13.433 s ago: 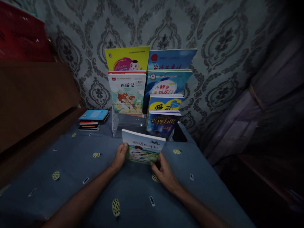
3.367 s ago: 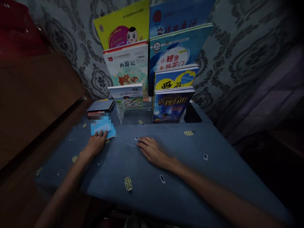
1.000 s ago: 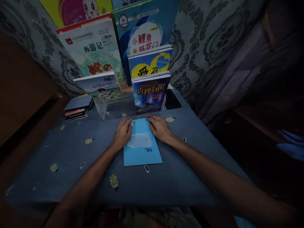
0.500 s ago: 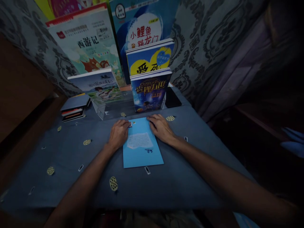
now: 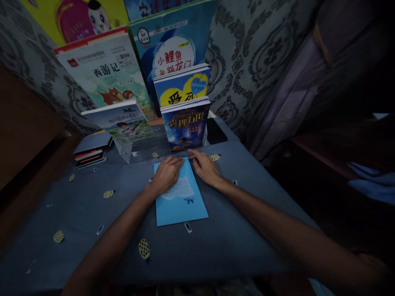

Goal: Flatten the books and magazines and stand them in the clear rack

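A light blue book [image 5: 182, 211] lies flat on the cloth-covered table, with a pale text box and dark lettering facing up. My left hand [image 5: 168, 174] rests across its upper part, fingers stretched together toward the far right corner, covering some of the text box. At that same far right corner is my right hand [image 5: 205, 166], its index finger reaching forward and the thumb apart, beside the book's right edge. Whether its fingertips touch the cover I cannot tell. Just beyond both hands, a dark blue book [image 5: 187, 127] stands upright in a clear stand [image 5: 143, 149].
More books stand in the rack behind, among them a white-and-green one [image 5: 105, 74] and a yellow-and-blue one [image 5: 185, 88]. A small stack of books [image 5: 92, 150] sits at the left. A black flat object [image 5: 216, 130] lies right of the stand, near the patterned wall [image 5: 243, 49].
My left hand has moved rightward from the book's left edge onto its upper cover. My right hand stays near the far right corner, its index finger now more extended. The view has shifted slightly.
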### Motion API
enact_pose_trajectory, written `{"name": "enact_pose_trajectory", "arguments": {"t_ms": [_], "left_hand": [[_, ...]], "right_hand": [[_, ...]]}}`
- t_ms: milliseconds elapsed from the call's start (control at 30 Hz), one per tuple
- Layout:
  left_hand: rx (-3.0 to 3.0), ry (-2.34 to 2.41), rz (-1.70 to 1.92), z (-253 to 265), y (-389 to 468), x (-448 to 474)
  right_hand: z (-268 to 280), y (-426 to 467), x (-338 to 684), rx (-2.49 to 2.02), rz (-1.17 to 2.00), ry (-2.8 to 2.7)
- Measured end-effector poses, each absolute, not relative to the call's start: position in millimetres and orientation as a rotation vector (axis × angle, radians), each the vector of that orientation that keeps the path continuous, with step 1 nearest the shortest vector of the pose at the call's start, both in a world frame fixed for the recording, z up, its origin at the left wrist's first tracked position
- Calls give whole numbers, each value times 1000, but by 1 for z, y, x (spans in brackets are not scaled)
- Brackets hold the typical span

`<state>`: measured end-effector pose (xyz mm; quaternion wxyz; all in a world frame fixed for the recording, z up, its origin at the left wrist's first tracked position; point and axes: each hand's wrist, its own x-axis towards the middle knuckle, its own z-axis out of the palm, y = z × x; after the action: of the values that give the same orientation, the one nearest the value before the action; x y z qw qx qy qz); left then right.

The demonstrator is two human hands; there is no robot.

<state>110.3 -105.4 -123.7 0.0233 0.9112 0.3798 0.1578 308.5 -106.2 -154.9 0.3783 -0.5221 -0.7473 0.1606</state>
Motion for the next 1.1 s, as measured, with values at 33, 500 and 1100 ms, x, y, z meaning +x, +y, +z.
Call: {"name": "enact_pose_trajectory", "arguments": {"t_ms": [33, 500, 1100], "left_hand": [[2830, 1154, 490, -124, -103, 114], [2818, 1098, 522, -126, -97, 119], [2878, 1169, 403, -123, -103, 124]], "right_hand": [[-154, -106, 308, -1340, 411, -1911], [-151, -108, 309, -1326, 394, -1993], [-148, -101, 315, -1338, 520, -1917]]}}
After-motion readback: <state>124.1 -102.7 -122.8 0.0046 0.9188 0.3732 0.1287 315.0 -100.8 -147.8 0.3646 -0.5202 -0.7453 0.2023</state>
